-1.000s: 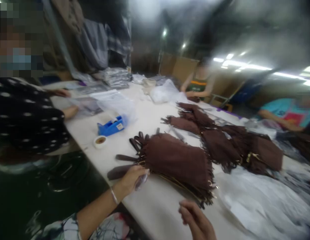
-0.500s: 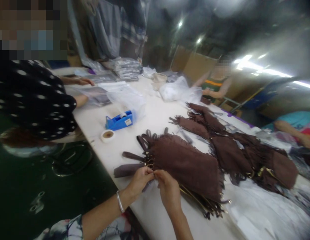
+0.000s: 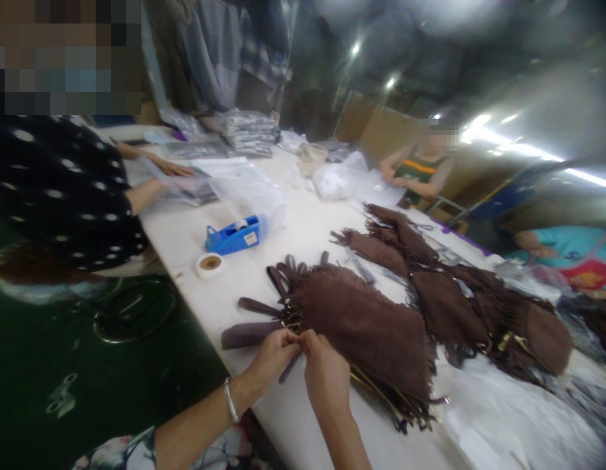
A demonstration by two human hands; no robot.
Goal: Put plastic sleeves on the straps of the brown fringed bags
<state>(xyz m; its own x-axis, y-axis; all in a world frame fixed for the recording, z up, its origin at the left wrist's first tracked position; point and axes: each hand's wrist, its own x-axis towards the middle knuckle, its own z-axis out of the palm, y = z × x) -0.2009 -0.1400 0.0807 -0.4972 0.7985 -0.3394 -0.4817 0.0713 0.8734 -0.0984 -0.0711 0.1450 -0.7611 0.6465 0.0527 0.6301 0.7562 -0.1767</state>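
My left hand (image 3: pixel 272 356) and my right hand (image 3: pixel 325 375) meet near the front edge of a long white table (image 3: pixel 303 228). Both are pinched together on the end of a brown strap (image 3: pixel 287 369) at the near corner of a stack of brown fringed suede bags (image 3: pixel 366 323). More brown straps (image 3: pixel 248 333) stick out to the left of the stack. A silver bangle sits on my left wrist. What exactly lies between the fingertips is hidden by the fingers.
More brown fringed bags (image 3: pixel 454 294) lie to the right. A blue tape dispenser (image 3: pixel 234 236) and a tape roll (image 3: pixel 209 264) stand to the left. Clear plastic bags (image 3: pixel 248 189) and white wrapping (image 3: pixel 503 418) cover other parts. Three other people work around the table.
A second ago my right hand hovered low at the table's front edge and my left held a clear bag. Both hands have since come together at the strap.
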